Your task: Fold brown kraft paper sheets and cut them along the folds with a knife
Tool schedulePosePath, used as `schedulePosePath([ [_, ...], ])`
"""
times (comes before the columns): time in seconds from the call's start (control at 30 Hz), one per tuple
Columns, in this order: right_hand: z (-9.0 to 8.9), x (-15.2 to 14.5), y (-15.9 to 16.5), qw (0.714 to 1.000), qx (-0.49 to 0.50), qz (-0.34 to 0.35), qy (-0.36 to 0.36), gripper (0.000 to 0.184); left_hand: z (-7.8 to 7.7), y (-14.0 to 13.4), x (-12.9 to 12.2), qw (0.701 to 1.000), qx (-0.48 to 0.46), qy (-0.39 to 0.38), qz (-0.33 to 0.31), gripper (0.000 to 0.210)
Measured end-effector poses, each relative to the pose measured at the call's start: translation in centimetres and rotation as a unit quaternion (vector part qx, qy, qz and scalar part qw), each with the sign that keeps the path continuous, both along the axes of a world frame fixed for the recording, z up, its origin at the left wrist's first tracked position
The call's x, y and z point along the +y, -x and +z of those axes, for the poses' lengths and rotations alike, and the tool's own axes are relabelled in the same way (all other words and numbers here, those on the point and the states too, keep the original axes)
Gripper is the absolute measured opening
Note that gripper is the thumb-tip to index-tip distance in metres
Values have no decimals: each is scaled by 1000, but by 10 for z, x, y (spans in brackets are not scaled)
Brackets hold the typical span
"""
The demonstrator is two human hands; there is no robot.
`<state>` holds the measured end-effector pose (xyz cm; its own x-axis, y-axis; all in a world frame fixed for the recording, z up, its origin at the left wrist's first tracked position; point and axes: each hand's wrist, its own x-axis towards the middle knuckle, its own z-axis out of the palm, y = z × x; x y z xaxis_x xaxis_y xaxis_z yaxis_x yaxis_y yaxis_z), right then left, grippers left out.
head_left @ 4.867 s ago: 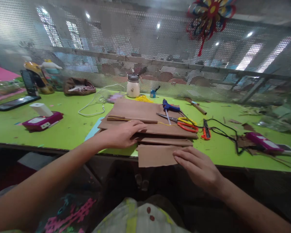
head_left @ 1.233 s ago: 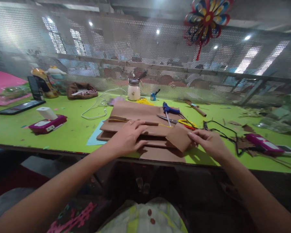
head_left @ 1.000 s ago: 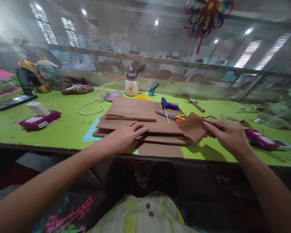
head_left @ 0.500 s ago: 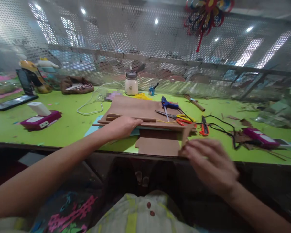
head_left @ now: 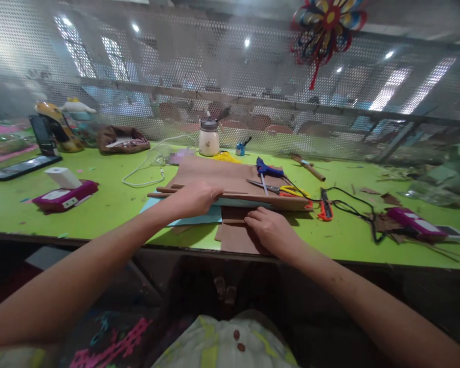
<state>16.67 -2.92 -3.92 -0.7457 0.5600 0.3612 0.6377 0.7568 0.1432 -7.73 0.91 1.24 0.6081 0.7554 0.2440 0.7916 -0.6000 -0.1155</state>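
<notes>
"Brown sheets [head_left: 218, 171]: where do they lie?"

"Near the middle of the green tabletop [head_left: 111, 217], stacked, with the front edge raised and a light blue sheet [head_left: 199, 216] showing underneath."

"What raises that edge?"

"The left hand [head_left: 205, 198]. Its grip is closed around the edge, though most of the fingers are hidden."

"And the right hand [head_left: 272, 232]?"

"Its fingers lie close together on a smaller brown piece [head_left: 233, 241], below the raised edge and by the tabletop's front rim. I can't tell whether that grip is pinching anything."

"Is anything lying on the stack?"

"A blue glue gun [head_left: 269, 168] and scissors [head_left: 275, 189] with yellow and red handles, toward the right side. Also a thin brown roll [head_left: 235, 193], partly covered by the left hand."

"What stands behind?"

"A pale bottle [head_left: 209, 141] with a grey lid, and a small blue pot [head_left: 240, 148] to its right, with yellow strands [head_left: 227, 157] lying just in front."
</notes>
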Motion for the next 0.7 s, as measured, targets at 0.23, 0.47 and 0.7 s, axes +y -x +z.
schedulePosePath([
  [0.23,9,-19,-8,989,116,43,81,31,0,3,-4,999,46,23,5,26],
  [0.47,14,-51,-22,994,34,81,61,22,13,1,-2,996,3,88,-4,23],
  [0.7,20,-40,-32,994,-3,97,51,15,22,1,-7,995,7,98,-1,23],
])
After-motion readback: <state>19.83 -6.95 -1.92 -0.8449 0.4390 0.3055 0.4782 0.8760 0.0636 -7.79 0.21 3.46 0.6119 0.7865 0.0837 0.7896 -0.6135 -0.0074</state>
